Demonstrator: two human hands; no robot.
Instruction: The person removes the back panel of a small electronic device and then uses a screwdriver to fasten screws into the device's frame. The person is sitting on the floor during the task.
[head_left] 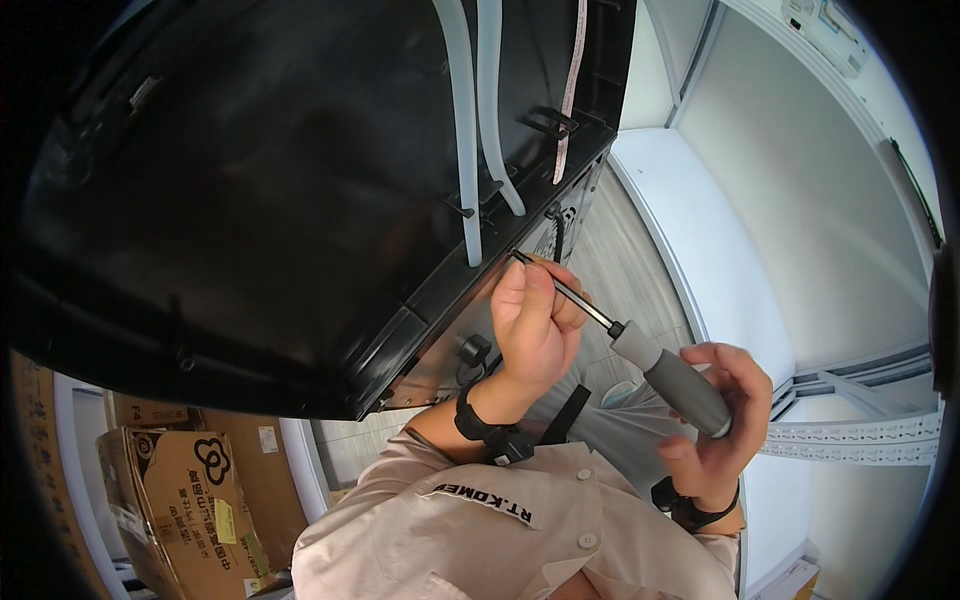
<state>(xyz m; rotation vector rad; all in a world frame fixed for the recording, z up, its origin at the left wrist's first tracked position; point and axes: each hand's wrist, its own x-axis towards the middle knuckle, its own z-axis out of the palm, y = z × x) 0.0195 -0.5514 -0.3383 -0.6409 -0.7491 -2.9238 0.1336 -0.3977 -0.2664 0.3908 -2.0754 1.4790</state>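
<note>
Bright light leaves hazy glare on the black panel (270,210), and 4 blackened corners frame fisheye-bent edges.

The screwdriver shaft (588,307) is smooth, shiny metal.

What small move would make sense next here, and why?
I'd probably close the right grip more firmly around the grey screwdriver handle: its thumb stands off the handle, so the hold looks loose, while the left grip already steadies the shaft near the black panel's edge. Whether the tip is seated, I can't tell.
</note>
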